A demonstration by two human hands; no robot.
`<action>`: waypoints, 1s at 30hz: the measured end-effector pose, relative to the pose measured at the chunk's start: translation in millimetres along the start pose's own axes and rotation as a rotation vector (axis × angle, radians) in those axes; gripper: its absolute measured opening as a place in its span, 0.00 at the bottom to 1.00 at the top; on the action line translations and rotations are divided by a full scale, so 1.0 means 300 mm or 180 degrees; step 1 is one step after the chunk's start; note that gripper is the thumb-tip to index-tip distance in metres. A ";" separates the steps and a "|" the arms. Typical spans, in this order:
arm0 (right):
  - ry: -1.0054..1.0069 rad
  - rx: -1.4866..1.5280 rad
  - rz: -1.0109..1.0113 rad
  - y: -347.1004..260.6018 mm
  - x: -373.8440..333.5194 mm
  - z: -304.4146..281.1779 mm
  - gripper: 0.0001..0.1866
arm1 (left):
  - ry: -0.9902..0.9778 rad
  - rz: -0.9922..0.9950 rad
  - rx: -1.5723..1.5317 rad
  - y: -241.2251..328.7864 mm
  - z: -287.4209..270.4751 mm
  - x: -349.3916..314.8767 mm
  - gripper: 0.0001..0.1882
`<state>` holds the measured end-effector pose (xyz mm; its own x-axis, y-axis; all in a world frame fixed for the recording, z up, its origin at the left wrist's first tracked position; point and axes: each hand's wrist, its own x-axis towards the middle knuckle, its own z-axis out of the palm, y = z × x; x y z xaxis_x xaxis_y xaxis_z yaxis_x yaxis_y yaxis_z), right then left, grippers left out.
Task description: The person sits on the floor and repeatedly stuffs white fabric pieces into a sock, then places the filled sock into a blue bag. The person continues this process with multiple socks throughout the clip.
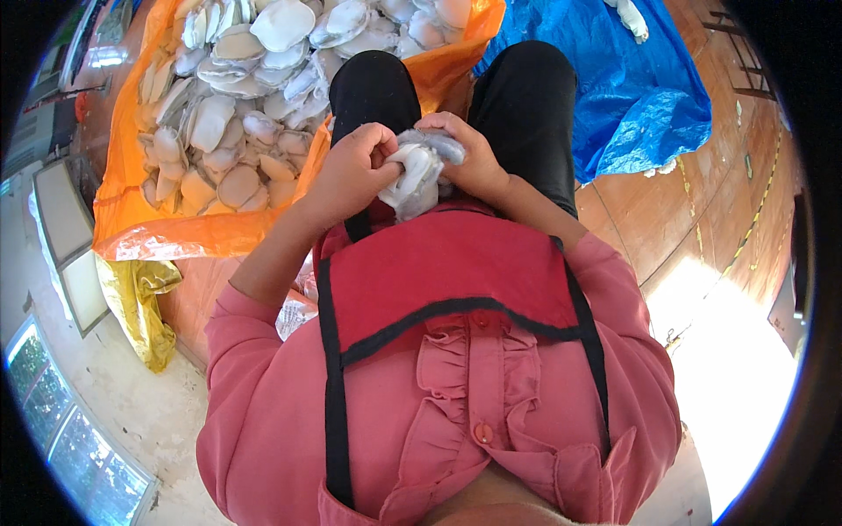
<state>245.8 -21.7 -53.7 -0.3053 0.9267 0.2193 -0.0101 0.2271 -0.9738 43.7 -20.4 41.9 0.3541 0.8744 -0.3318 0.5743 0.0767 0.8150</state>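
Note:
A crumpled white and grey fuzzy fabric piece is held in front of my lap, above the red apron. My left hand pinches its left side with thumb and curled fingers. On the other side, my right hand grips a grey furry part near the top, its fingers bent round it. Part of the piece is hidden by the fingers. To the left, a heap of flat, rounded white and beige fabric pieces with fuzzy edges lies on an orange plastic sheet.
A blue plastic sheet spreads at the far right, with a white fuzzy item on it. A yellow plastic bag lies left of me, below the orange sheet. My black-clad knees stand between the two sheets.

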 end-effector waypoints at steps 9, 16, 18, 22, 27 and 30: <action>-0.0833 -0.0147 0.0388 -0.048 0.002 -0.063 0.18 | 0.1103 0.1384 0.1289 -0.058 0.067 0.014 0.08; -0.1419 0.0720 0.1212 -0.090 0.013 -0.118 0.20 | 0.1002 0.2168 0.1345 0.004 0.102 -0.033 0.13; -0.1668 0.0358 0.1021 -0.128 0.028 -0.121 0.21 | 0.1045 0.2301 0.1304 0.004 0.114 -0.047 0.14; -0.1694 0.0459 0.0763 -0.117 0.004 -0.122 0.18 | 0.1220 0.2176 0.1085 -0.005 0.109 -0.087 0.16; -0.1325 0.0805 0.0349 -0.092 -0.036 -0.085 0.12 | 0.0864 0.1565 0.1301 -0.022 0.068 -0.108 0.20; -0.1129 -0.0019 -0.0297 -0.090 -0.028 -0.077 0.08 | 0.0027 0.1022 0.1536 0.004 0.044 -0.100 0.20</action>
<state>270.6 -28.6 -27.7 -0.6146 0.7405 0.2717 -0.0484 0.3085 -0.9500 43.7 -53.0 46.7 0.5616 0.8216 -0.0982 0.7113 -0.4187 0.5646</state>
